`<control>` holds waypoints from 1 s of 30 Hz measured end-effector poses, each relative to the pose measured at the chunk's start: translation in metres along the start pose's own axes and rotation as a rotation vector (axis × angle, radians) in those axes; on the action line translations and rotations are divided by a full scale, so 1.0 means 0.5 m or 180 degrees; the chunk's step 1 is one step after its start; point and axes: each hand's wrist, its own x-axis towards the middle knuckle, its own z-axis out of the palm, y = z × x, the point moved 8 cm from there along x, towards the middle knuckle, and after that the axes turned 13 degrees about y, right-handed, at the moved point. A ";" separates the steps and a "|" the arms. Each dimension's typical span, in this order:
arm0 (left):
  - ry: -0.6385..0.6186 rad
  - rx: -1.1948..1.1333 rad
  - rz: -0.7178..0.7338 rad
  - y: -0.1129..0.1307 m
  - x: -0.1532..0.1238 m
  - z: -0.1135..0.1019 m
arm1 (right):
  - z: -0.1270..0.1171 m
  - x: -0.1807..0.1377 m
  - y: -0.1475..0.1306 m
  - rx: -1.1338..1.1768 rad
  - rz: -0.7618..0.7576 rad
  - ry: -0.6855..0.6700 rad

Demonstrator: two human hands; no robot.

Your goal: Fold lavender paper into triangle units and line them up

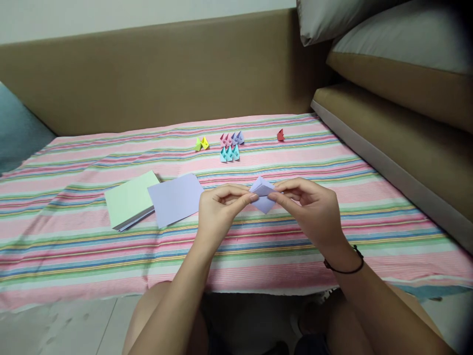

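A small folded lilac paper piece (262, 194) is pinched between both my hands, just above the striped cloth. My left hand (219, 206) grips its left edge with thumb and fingers. My right hand (309, 207) holds its right side; a dark band circles that wrist. To the left lies a flat lilac sheet (176, 198), overlapping a stack of paper topped by a pale green sheet (128, 198).
Small folded paper pieces sit farther back on the striped cloth (74, 236): yellow-green ones (201, 144), a pink, lilac and blue cluster (230, 146), one red piece (281, 135). A brown padded backrest (166, 74) rises behind; brown cushions (399, 123) are stacked at right.
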 end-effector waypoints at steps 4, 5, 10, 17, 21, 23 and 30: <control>-0.0074 0.0049 -0.0312 -0.023 0.000 0.004 | 0.003 -0.001 0.032 0.0120 0.0522 0.0024; -0.0071 0.0065 -0.0350 -0.027 0.000 0.004 | 0.004 -0.001 0.038 0.0116 0.0604 -0.0007; -0.0123 0.0136 -0.0418 -0.043 0.000 0.010 | 0.010 -0.004 0.061 0.0062 0.0868 -0.0189; -0.0125 0.0217 -0.0399 -0.046 0.000 0.015 | 0.016 -0.007 0.067 0.0076 0.0945 -0.0276; -0.0160 0.0028 -0.0593 -0.051 -0.001 0.014 | 0.014 -0.003 0.062 0.0130 0.0902 -0.0246; -0.0092 -0.0054 -0.0572 -0.048 -0.002 0.011 | 0.016 -0.002 0.061 0.0211 0.0908 -0.0274; 0.0284 -0.0155 -0.0405 -0.039 -0.009 0.004 | 0.014 -0.001 0.063 0.0295 0.0918 -0.0173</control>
